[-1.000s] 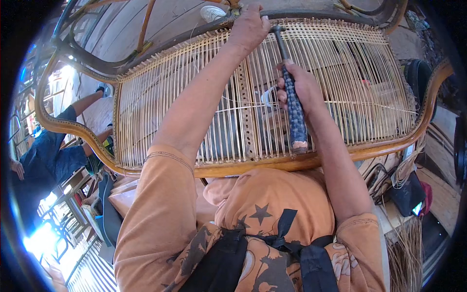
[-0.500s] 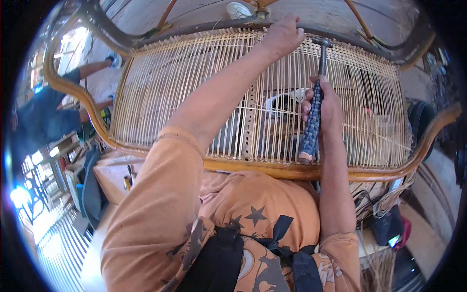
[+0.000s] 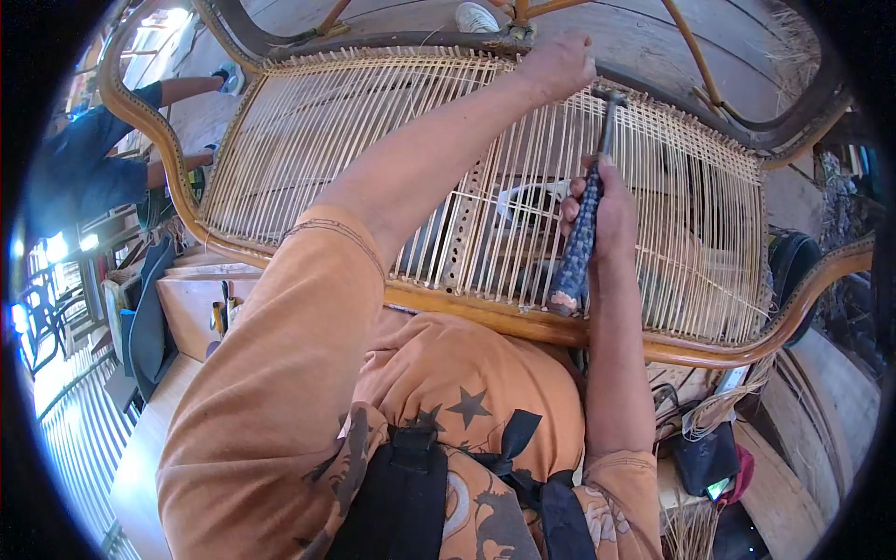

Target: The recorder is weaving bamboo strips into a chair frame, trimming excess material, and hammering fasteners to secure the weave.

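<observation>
A wide wooden seat frame [image 3: 523,322] with curved arms lies in front of me, strung with many pale cane strands [image 3: 364,121]. My left hand [image 3: 558,67] is at the far rail, its fingers closed together; whatever they pinch is hidden. Gripped in my right hand [image 3: 614,219] is a hammer [image 3: 578,243], its handle wrapped in blue-black braid. The hammer's metal head points away from me, just above the far edge of the cane and close beside my left hand. A perforated strip [image 3: 457,245] runs under the strands at mid-seat.
Another person's legs [image 3: 103,163] show at the left, beyond the curved arm. A white shoe [image 3: 476,17] is on the floor past the far rail. Tools with dark handles [image 3: 222,308] stand at the left; a dark bag [image 3: 707,459] lies at the lower right.
The whole view has shifted and turned a little. The hammer head has dropped slightly and come nearer my left hand, which keeps its place at the far rail.
</observation>
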`<state>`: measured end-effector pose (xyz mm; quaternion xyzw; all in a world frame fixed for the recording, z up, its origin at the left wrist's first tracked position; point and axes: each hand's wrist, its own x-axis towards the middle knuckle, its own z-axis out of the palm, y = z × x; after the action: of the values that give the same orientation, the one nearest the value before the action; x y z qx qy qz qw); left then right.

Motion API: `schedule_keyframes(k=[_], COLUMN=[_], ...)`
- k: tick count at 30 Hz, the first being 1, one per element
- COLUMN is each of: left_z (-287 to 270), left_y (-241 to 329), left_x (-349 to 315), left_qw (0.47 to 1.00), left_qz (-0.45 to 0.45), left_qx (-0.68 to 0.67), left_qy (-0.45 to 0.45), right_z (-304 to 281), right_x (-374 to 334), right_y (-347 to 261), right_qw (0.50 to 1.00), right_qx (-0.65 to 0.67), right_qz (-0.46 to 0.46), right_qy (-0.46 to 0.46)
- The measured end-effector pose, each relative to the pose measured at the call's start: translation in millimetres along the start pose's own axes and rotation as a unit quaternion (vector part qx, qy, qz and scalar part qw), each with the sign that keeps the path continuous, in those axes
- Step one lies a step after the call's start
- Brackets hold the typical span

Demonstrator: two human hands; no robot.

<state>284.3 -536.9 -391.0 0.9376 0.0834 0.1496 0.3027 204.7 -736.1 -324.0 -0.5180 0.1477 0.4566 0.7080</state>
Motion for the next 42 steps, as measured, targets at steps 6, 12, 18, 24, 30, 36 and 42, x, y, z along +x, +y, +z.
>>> schedule_keyframes(k=[6, 12, 18, 24, 30, 36, 42], left_z=[6.2, 10.9, 15.0, 18.2, 12.2, 14.4, 10.6], left_y=[6.4, 5.2, 5.6, 7.0, 5.5, 10.9, 15.4], left_x=[3.1, -3.2, -11.3, -3.7, -1.3, -0.9, -1.7], left_qw=[0.997, 0.999, 0.999, 0.999, 0.993, 0.996, 0.999], left_qz=[-0.05, 0.035, 0.011, 0.018, 0.071, 0.013, 0.021], left_qx=[-0.06, -0.009, -0.028, 0.005, -0.031, -0.06, -0.036], left_qy=[0.009, 0.034, 0.039, 0.035, 0.086, 0.063, 0.022], right_z=[-6.4, -0.7, 2.8, 0.8, -0.9, -1.1, -1.6], right_x=[-1.4, -1.5, -1.1, -1.3, -4.7, -1.5, 0.5], right_y=[-3.6, 0.5, 3.3, 0.7, 0.2, 2.5, 3.2], right_qw=[0.997, 0.996, 0.996, 1.0, 0.996, 0.995, 0.993], right_qx=[0.035, 0.058, 0.045, 0.026, 0.016, 0.046, 0.064], right_qz=[-0.053, -0.056, -0.048, -0.008, -0.071, -0.073, -0.067], right_qy=[0.051, 0.047, 0.062, 0.012, 0.048, 0.056, 0.067])
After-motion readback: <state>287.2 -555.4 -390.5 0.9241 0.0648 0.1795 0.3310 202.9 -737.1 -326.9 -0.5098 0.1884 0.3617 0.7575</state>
